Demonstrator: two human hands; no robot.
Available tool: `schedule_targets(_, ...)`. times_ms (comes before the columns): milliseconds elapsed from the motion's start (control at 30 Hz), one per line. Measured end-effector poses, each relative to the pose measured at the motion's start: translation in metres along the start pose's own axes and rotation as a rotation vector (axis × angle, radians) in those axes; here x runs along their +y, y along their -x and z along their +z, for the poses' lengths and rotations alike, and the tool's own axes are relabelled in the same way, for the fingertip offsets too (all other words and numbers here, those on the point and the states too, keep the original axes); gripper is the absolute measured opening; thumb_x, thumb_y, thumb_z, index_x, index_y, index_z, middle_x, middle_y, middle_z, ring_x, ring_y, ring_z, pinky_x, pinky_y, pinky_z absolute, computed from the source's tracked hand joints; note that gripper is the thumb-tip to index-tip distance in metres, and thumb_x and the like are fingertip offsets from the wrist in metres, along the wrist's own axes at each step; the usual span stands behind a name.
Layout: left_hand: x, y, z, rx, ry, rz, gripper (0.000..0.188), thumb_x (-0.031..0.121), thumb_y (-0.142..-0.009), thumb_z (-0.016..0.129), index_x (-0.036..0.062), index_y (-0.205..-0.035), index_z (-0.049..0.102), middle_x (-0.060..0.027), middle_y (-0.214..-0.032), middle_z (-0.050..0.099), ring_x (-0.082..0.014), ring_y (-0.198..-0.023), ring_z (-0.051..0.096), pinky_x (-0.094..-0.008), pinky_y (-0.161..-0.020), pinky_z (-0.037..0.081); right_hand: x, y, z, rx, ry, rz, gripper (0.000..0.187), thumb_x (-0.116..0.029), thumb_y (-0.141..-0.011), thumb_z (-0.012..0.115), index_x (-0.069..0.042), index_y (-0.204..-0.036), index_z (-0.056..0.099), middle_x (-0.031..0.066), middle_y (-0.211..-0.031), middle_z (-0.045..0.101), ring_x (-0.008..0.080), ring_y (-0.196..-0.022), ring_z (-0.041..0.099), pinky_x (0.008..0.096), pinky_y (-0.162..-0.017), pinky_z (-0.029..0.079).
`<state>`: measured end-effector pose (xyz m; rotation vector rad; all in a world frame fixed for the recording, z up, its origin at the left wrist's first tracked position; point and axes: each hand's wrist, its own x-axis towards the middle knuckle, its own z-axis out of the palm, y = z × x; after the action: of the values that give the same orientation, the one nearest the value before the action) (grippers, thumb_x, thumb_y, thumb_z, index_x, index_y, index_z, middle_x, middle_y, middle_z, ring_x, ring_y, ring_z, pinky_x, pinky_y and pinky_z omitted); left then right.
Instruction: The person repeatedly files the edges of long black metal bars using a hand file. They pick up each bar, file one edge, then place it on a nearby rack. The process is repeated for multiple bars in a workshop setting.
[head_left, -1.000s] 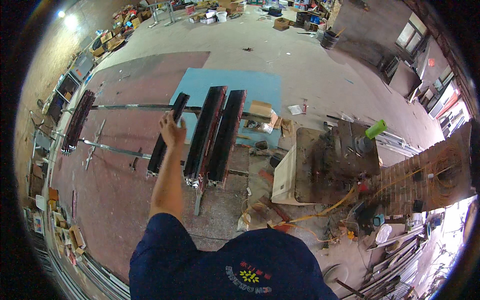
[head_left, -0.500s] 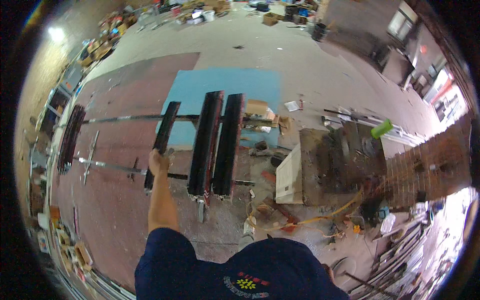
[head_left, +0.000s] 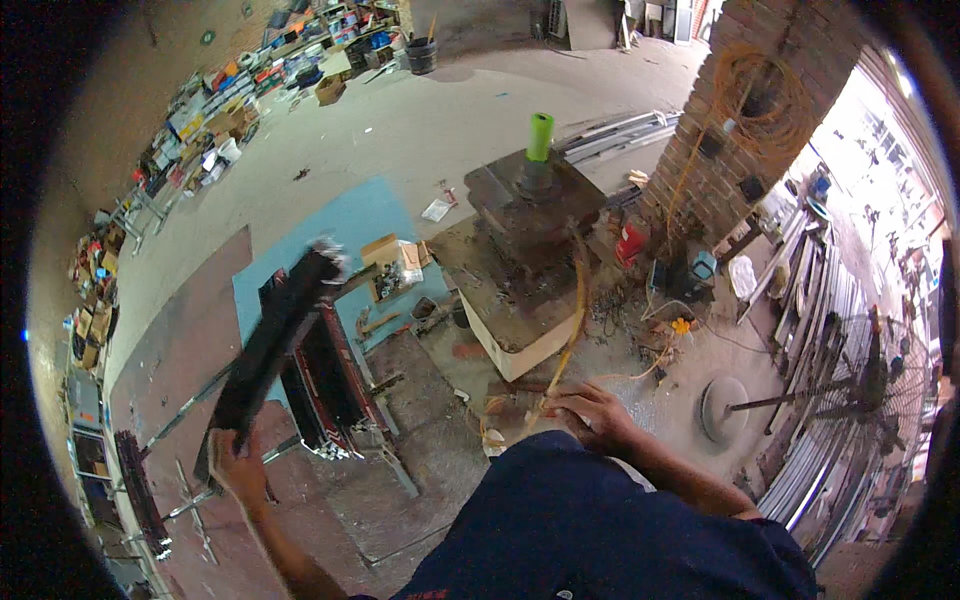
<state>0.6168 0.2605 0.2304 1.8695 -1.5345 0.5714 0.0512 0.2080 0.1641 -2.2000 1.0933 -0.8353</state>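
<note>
In my left hand is the near end of a long black profile, with my fingers closed round it. The profile slants up and away to the right, and its far end shows a blurred silvery edge. It passes over black profiles with reddish edges, which lie side by side on the rails. My right hand is in front of my body, fingers loosely apart, beside a yellow hose. Nothing can be made out in it. At far left another black profile bundle lies across the rails.
A dark, cluttered workbench carries a green roll. Beyond it stands a brick pillar with coiled hose. A pedestal fan and long metal bars are at right. A blue sheet covers part of the floor.
My left hand has lifted the black profile off the rails and tilted it. My view has turned to the right, and my right hand has come into sight.
</note>
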Motion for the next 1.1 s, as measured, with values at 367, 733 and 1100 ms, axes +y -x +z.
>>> schedule_targets(367,0.371,0.043,0.048,-0.539,0.55,0.987,0.027,0.018,-0.056,0.069,0.0126,-0.081,0.063,-0.0034,-0.085,0.058,-0.0245,-0.08,0.059,-0.0383,-0.071,0.05,-0.023,0.094,-0.13,0.223,0.321,0.154,0.04,-0.026,-0.081,0.072,-0.006,-0.114,0.062,0.0148,-0.112,0.063,0.0358,-0.104,0.06,0.045,-0.089,0.048)
schedule_targets(733,0.616,0.181,0.087,-0.748,1.032,1.137,0.036,0.024,-0.071,0.079,0.0126,-0.1,0.062,-0.0071,-0.101,0.059,-0.0284,-0.1,0.056,-0.0469,-0.093,0.043,0.098,0.392,-0.129,0.138,-0.055,1.14,0.053,-0.049,-0.099,0.041,-0.004,-0.096,0.069,0.0243,-0.086,0.065,0.0424,-0.086,0.063,0.0477,-0.076,0.049)
schedule_targets(1100,0.472,0.271,0.162,-1.272,0.542,0.677,0.036,0.021,-0.08,0.073,0.0039,-0.11,0.061,-0.0153,-0.108,0.06,-0.0355,-0.103,0.057,-0.0428,-0.09,0.045,0.144,0.662,0.03,0.149,0.215,1.953,0.063,-0.054,-0.098,0.037,-0.001,-0.089,0.071,0.0275,-0.093,0.067,0.0444,-0.091,0.064,0.0484,-0.085,0.05)
